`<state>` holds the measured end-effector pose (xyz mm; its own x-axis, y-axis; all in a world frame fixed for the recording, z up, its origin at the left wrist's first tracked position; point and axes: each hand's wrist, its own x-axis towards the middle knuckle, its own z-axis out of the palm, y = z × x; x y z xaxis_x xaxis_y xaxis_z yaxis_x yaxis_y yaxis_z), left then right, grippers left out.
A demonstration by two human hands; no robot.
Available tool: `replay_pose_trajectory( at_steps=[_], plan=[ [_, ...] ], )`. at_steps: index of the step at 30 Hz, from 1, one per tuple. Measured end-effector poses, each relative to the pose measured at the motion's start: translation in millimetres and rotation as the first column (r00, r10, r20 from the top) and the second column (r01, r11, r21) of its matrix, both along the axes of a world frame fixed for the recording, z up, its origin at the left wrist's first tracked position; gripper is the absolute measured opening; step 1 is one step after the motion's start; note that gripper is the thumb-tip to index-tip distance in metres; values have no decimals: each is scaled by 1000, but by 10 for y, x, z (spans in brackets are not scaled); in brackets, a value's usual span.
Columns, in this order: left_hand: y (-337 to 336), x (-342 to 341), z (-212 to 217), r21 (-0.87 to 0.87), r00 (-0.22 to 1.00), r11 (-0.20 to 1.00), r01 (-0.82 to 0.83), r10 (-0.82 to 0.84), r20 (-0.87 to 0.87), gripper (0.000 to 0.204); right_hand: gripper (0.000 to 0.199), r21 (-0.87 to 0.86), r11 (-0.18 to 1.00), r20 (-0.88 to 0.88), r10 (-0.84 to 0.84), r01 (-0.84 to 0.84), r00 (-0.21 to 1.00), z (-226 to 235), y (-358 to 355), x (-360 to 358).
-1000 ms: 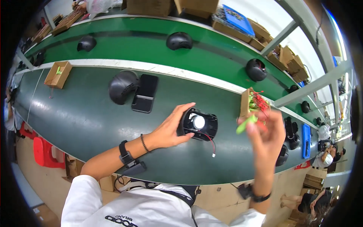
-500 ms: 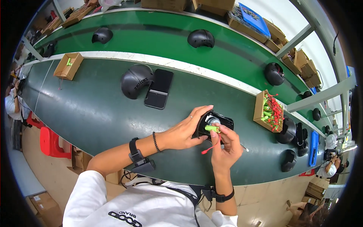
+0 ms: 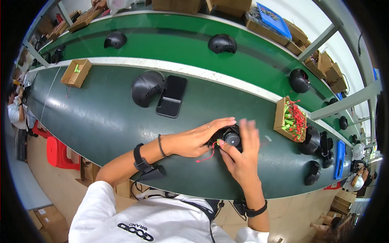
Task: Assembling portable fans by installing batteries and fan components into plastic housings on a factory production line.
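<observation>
Fitting the green cell into the black housing seems the step in hand; the next move, I judge, calls for keeping its red lead unpinched. The housing is between both hands, over the worktop. The left hand has its grip clamped on the housing; the right hand has its thumb at the cell, fingers blurred, so I cannot tell whether they clamp anything. Counted: one housing, one round part in it, one phone, two cartons on the worktop, three nearer shells on the belt. The right carton's cells are too jumbled to count.
</observation>
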<state>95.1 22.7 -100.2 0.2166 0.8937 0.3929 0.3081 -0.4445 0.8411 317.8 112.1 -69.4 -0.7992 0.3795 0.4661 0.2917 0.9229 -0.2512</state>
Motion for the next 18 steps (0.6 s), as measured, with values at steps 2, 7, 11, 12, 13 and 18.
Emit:
replay_pose_trajectory(
  at_steps=[2,7,11,12,13,18],
  plan=[
    [-72,-125,192,-102,996,994,-32,23,-87,90,33,12,1000,16,15,-16,1000,-13,20,-35],
    [-429,39,608,-193,915,895,-402,390,-100,51,38,4,994,-8,-106,106,994,-17,-41,-141],
    [-371,279,466,28,744,785,-619,598,-298,36,46,139,985,10,-100,98,995,-84,-93,-119],
    [-372,274,442,46,715,781,-623,592,-372,32,51,119,988,13,-103,100,995,-99,-117,-112],
    [-352,268,449,68,684,782,-619,581,-441,28,51,120,987,9,-104,102,995,-119,-131,-98],
    [-431,446,488,104,607,777,-622,561,-563,16,63,8,981,-101,-192,194,976,-151,-281,-115]
  ],
)
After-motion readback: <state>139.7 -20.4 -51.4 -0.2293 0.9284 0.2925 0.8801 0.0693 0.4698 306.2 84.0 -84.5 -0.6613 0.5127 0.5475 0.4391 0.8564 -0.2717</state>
